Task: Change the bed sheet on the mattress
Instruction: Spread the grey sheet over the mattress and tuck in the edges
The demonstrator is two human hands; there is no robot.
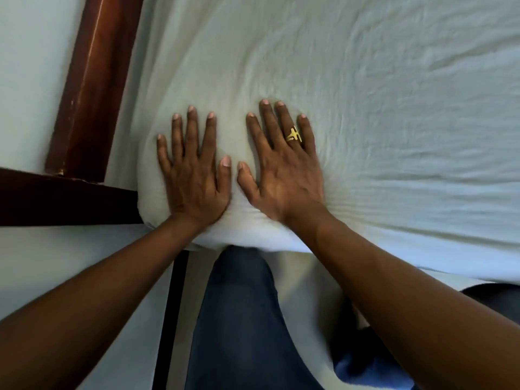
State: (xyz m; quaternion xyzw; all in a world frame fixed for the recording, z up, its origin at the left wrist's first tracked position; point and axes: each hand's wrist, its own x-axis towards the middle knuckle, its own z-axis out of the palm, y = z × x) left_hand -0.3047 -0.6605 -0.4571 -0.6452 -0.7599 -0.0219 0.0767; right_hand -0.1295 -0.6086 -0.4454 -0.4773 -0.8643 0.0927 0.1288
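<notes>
Bed sheet [365, 108]: pale greenish-white, spread over the whole bed top, fills most of the view. Wraps down over the rounded near corner at lower left and over the near edge. Hides the mattress underneath completely. Fine wrinkles all across.

Left grip [194, 175]: palm down, flat on the sheet right at that corner, 4 fingers straight and spread, thumb angled toward the other grip. Holds nothing, only presses. Right grip [284, 170]: same pose just beside the left one, palm down, fingers straight and slightly fanned, pressing into the sheet. Thumb tips near each other, not touching. Creases fan out from under both palms, deepest just right of the right grip. Gold ring [294, 135] on the right ring finger. Left forearm [98, 291] and right forearm [408, 291] bare, entering from the bottom corners.

Bed frame [92, 80]: dark red-brown wood, 1 rail running up along the left side of the sheet, 1 more crossing in from the left edge, meeting just beside the corner. Pale scuffs near the joint. Pale surface beyond the wood, wall or floor, cannot tell. Jeans leg [239, 319] below the bed edge, right up against the sheet overhang. Black strip [171, 305] on the pale floor left of the leg. Blue patch [365, 370] at the bottom, too blurred to name.
</notes>
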